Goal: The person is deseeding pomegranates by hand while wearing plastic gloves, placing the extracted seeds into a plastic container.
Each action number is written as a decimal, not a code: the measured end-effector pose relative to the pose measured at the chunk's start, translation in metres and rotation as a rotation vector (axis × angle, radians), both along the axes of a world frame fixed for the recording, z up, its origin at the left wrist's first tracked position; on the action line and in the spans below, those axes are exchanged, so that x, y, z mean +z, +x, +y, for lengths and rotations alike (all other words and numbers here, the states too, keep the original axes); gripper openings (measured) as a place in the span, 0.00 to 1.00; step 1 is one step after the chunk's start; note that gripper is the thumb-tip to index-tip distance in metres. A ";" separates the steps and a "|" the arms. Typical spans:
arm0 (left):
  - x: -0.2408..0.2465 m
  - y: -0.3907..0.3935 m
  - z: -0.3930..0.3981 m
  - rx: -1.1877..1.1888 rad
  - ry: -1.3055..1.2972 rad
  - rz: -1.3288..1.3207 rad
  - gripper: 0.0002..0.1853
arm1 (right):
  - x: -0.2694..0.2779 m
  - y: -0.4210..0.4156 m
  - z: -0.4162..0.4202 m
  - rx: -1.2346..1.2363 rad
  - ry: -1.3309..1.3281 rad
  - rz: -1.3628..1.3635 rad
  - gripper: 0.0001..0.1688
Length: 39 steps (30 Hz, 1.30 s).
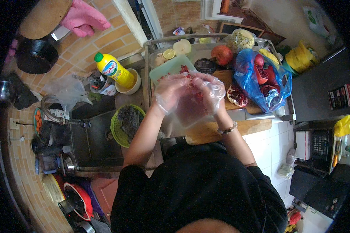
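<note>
Both my hands wear clear plastic gloves and meet over a pale green translucent plastic container (pixel 160 71). My left hand (pixel 172 88) and my right hand (pixel 210 90) curl their fingers around a small pomegranate piece (pixel 190 82), mostly hidden by the fingers. Loose red pomegranate seeds (pixel 184 69) lie in the container, more of them showing through its near part. Right of my right hand, a cut pomegranate half (pixel 237 96) rests cut face up on a wooden cutting board (pixel 252 107).
A blue plastic bag (pixel 245 75) holds pomegranate pieces. Behind are a whole pomegranate (pixel 221 54), a black round lid (pixel 205 65) and a halved lime (pixel 169 54). A knife (pixel 258 115) lies at the board's near edge. Left are a green basket (pixel 114 128), a yellow bottle (pixel 116 71) and a sink (pixel 96 139).
</note>
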<state>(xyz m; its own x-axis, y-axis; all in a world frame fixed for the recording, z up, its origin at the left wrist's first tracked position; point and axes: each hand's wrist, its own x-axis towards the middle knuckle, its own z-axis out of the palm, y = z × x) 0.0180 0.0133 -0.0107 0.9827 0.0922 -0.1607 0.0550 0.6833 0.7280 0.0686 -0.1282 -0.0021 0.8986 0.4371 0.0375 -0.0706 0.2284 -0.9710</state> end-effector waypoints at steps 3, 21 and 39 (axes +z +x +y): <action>-0.005 0.001 0.003 -0.003 -0.009 0.010 0.10 | 0.003 -0.004 0.003 0.030 -0.148 -0.135 0.11; -0.012 0.000 0.004 0.097 0.387 -0.019 0.10 | -0.005 0.004 -0.002 0.038 -0.090 -0.050 0.16; -0.005 0.002 0.001 0.258 0.478 -0.088 0.15 | -0.002 -0.010 0.007 -0.123 -0.357 -0.338 0.12</action>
<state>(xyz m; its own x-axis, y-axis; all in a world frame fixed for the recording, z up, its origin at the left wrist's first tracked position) 0.0200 0.0140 -0.0156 0.9265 0.3743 0.0399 -0.1455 0.2584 0.9550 0.0590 -0.1208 -0.0042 0.9076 0.3676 0.2026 0.2677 -0.1353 -0.9539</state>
